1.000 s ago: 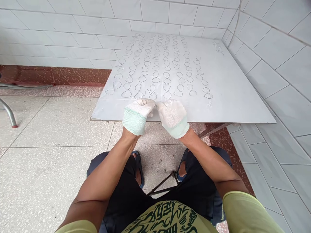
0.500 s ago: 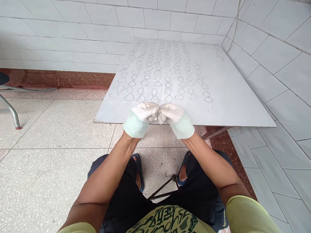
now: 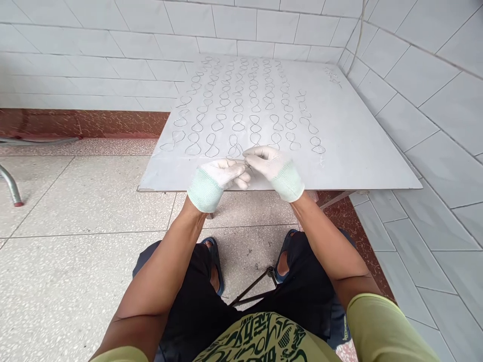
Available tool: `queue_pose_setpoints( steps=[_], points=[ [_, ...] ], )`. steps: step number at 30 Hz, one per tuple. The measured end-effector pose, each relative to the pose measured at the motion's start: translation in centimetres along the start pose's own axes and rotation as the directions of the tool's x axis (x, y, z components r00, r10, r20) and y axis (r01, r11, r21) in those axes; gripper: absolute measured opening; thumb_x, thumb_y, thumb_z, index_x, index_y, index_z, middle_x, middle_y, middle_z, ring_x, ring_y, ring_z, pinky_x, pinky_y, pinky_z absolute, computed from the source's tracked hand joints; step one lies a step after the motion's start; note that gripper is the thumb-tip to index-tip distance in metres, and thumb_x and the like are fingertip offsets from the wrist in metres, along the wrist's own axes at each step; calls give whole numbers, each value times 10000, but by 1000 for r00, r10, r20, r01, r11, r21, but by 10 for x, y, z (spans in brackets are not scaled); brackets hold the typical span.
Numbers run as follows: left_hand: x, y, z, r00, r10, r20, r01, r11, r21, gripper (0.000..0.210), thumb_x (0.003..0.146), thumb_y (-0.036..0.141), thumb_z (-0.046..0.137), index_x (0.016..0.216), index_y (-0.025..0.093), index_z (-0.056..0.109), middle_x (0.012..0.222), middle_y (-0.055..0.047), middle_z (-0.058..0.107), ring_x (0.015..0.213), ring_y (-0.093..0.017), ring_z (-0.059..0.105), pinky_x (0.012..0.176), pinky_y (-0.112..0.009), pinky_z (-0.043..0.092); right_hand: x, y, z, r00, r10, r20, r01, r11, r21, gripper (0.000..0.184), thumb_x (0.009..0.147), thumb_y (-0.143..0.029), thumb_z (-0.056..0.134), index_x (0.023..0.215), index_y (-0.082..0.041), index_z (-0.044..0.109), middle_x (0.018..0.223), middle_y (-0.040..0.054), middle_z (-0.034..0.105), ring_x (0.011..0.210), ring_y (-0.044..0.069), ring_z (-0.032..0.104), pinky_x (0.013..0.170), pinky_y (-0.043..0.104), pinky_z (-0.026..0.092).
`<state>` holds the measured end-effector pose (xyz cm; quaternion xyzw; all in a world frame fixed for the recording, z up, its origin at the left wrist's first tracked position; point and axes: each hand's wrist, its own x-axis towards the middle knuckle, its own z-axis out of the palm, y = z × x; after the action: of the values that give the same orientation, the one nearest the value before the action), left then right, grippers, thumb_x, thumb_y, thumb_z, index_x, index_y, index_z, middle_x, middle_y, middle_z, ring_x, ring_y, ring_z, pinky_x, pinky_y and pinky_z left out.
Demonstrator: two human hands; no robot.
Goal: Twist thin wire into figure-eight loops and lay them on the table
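Both my hands wear white gloves with pale green cuffs and meet over the near edge of a white board [image 3: 350,151]. My left hand [image 3: 228,173] pinches a thin dark wire [image 3: 252,171] between thumb and forefinger, its other fingers curled loosely below. From the right, my right hand [image 3: 267,160] has its thumb and fingertips closed on the same wire. Most of the wire is hidden by the gloves, so its shape is unclear. Just beyond the fingers lies a figure-eight wire loop [image 3: 234,146], one of several in rows across the board.
A small tangle of wires [image 3: 332,76] lies at the board's far right. White tiled walls [image 3: 236,22] border the back and right side. Below the board are a speckled floor [image 3: 94,201] and a dark folding metal frame [image 3: 252,289] between my feet. A curved metal leg [image 3: 10,185] stands at left.
My right hand has risen slightly and moved away from me, its fingers more extended. The left hand has shifted a little left, its lower fingers looser. The whole view has shifted slightly.
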<state>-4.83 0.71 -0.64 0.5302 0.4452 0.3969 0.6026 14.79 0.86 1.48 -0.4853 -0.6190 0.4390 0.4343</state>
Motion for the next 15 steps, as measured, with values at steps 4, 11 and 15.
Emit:
queue_pose_setpoints(
  steps=[4, 11, 15],
  points=[
    [-6, 5, 7, 998, 3, 60, -4, 1000, 16, 408, 792, 565, 931, 695, 202, 772, 630, -77, 755, 694, -212, 740, 775, -338, 639, 6, 5, 1, 999, -37, -29, 37, 999, 2, 294, 1010, -324, 733, 1256, -214, 852, 1356, 48, 842, 1261, 203, 775, 1159, 359, 581],
    [-9, -2, 2, 993, -29, 110, 14, 990, 139, 399, 875, 555, 895, 703, 215, 775, 668, -92, 780, 543, -186, 657, 654, -342, 590, 9, 1, -6, 994, -3, 108, 6, 1000, -29, 223, 993, -290, 696, 1097, -230, 883, 1150, 28, 865, 1135, 201, 783, 1056, 342, 603],
    [-5, -9, -4, 987, -21, 159, -1, 991, 137, 404, 926, 552, 851, 708, 219, 783, 648, -82, 768, 516, -177, 643, 676, -345, 590, 6, 1, -13, 994, -13, 113, 13, 1000, 6, 188, 969, -338, 707, 913, -234, 852, 1014, 9, 841, 1032, 204, 758, 956, 334, 588]
  ],
)
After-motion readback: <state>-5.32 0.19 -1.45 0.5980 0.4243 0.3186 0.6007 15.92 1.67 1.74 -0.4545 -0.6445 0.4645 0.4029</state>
